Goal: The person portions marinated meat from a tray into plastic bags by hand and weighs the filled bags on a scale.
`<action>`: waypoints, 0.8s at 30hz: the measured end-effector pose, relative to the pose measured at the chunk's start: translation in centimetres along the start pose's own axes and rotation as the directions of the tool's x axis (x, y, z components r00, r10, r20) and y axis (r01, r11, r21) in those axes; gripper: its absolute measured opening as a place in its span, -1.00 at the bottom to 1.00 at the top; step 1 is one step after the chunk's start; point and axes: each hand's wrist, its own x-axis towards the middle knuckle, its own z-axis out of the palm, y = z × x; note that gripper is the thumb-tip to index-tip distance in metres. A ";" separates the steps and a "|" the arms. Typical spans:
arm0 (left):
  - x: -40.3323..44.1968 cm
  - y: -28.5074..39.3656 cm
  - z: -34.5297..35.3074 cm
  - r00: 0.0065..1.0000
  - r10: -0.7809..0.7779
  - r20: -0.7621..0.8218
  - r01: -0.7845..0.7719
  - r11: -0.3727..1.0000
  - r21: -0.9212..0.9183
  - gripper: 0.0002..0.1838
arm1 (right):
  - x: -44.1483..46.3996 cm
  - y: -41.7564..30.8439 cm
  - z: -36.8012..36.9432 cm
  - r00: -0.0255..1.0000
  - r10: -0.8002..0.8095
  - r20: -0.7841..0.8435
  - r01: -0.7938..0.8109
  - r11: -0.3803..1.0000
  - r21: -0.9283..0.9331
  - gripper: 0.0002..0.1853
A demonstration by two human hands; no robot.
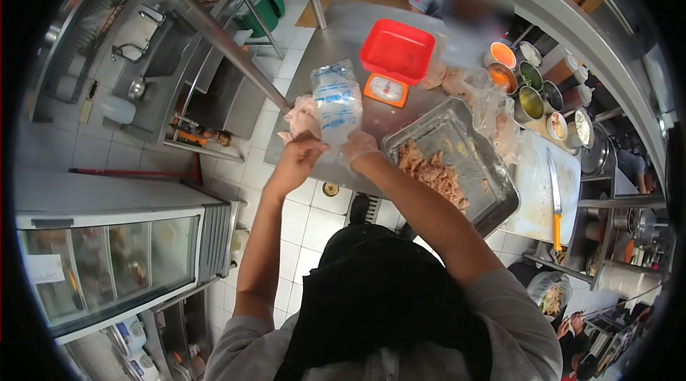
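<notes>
The work seemed to be in the middle, as far as I could judge: on the bench (pixel 343 23), a clear bag (pixel 337 91) with blue print lay flat between and beyond the hands, and I could not tell whether it was sealed or how much was inside. A pile of raw meat (pixel 432 175) remained loose in the metal tray (pixel 489 166) on the right, while a good part of this tray was bare, so some handling was probably left to do. The red tub (pixel 393 45) on the scale (pixel 386 89), at the far side, held nothing that I could see. The left hand (pixel 299 156) was near the left edge of the bench, its fingers bent together, just on the near side of a pale heap (pixel 301 115), which looked like meat. The right hand (pixel 359 146), in a thin clear glove (pixel 353 139), was at the near right end of the bag. The two hands were apart, with a small gap between them. Whether either one was gripping the bag, I could not tell, because the plastic and the fingers were mixed together in the view.
</notes>
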 end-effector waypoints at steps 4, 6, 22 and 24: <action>0.4 5.9 -4.2 0.970 -0.046 -0.239 0.036 0.998 -0.045 -0.93 | 0.3 -0.2 -1.6 0.992 0.113 0.059 -0.124 0.966 0.228 -0.71; 0.3 6.6 -5.6 0.935 -0.143 -0.325 0.104 0.985 -0.136 -0.92 | 0.5 0.3 -1.1 1.000 0.003 -0.006 -0.001 0.978 0.207 -0.70; 3.8 1.4 6.1 0.979 -0.165 -0.117 0.104 0.906 -0.409 -0.96 | -12.6 1.9 -9.9 0.747 0.396 -0.534 0.183 0.649 0.738 -0.63; 4.5 1.8 6.6 0.954 -0.273 -0.120 0.201 0.885 -0.419 -0.96 | -10.6 6.2 -4.7 0.714 0.364 -0.598 0.056 0.822 0.567 -0.68</action>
